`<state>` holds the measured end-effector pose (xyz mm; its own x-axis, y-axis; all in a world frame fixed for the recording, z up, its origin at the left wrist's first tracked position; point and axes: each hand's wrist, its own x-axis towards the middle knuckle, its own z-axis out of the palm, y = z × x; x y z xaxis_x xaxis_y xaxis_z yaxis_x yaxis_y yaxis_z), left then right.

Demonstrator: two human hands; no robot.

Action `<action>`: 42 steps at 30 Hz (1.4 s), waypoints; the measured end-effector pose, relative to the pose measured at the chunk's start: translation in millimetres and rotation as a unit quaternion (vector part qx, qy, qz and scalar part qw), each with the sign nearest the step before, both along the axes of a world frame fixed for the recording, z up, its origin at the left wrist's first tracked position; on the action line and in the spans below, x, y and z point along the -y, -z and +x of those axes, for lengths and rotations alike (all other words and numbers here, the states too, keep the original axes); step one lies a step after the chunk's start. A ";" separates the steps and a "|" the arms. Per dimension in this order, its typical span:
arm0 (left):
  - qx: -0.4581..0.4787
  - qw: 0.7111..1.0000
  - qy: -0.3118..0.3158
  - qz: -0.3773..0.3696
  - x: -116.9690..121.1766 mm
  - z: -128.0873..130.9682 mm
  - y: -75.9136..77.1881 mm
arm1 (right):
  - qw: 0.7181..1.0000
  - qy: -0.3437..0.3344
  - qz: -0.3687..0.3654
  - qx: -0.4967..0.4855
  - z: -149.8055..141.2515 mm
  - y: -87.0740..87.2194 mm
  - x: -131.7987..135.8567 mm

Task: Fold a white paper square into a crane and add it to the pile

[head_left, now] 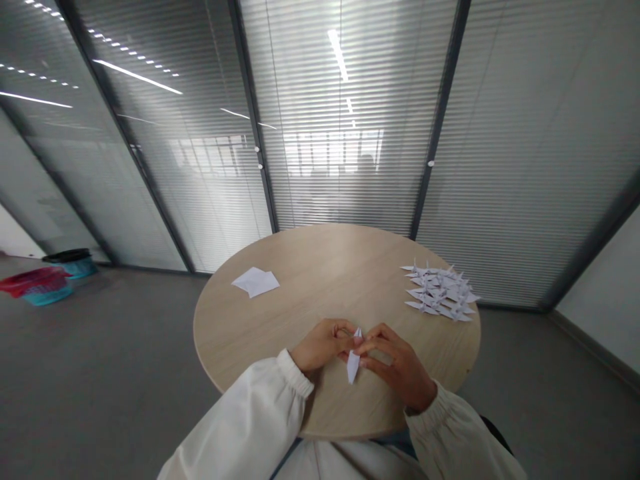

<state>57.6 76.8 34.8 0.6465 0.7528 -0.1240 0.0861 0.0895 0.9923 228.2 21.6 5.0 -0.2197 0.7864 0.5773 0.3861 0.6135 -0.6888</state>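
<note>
Between my two hands is a narrow piece of folded white paper, its pointed tip sticking up past my fingers and its wider end hanging toward me. My left hand pinches it from the left with thumb and fingers. From the right, my right hand closes its fingertips on the middle of the same paper, hiding part of the folds. Both hands are just above the near half of the round wooden table.
Several folded paper cranes stand in a cluster at the table's right side. A few flat white paper sheets lie at the left. Beyond the table are glass panels with blinds. Bins with red and black liners stand on the floor at far left.
</note>
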 end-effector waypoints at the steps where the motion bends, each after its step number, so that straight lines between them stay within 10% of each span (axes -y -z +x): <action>1: 0.005 1.000 0.002 -0.002 -0.4 0.0 0.4 | 1.000 -0.002 0.004 -0.002 -0.2 -0.4 0.4; 42: 0.090 0.994 0.016 -0.061 -3.9 -1.6 4.5 | 0.996 0.026 -0.014 -0.089 1.1 2.6 0.2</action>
<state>55.9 80.7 30.3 0.6897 0.7181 -0.0930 -0.0873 0.2099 0.9738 229.3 21.4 2.4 -0.0746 0.8104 0.5812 0.2864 0.5757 -0.7659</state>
